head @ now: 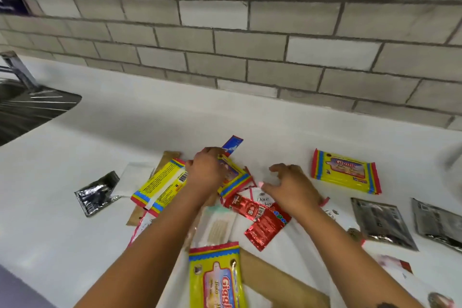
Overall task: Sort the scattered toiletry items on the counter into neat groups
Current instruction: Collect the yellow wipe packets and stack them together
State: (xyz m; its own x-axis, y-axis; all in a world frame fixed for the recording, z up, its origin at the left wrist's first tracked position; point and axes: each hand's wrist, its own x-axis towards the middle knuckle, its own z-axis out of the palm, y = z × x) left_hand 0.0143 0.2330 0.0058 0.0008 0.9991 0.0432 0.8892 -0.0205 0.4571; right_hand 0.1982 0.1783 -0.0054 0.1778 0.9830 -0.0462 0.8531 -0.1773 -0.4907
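Note:
Toiletry packets lie scattered on a white counter [150,120]. My left hand [206,171] grips a blue sachet [232,145] above a yellow wipes pack [233,177]. Another yellow wipes pack [160,186] lies face down to its left, a third [346,171] sits at the right, and one more [217,277] lies near me. My right hand [291,186] hovers with fingers spread over red sachets [265,222] and a white Dove sachet [262,199]. A clear pack of cotton buds [217,226] lies between my arms.
Silver foil sachets lie at the left [96,194] and right [383,222], with another [437,224] further right. A steel sink [30,107] with a tap sits at far left. Brown paper [282,280] lies near me. A tiled wall [225,32] backs the counter.

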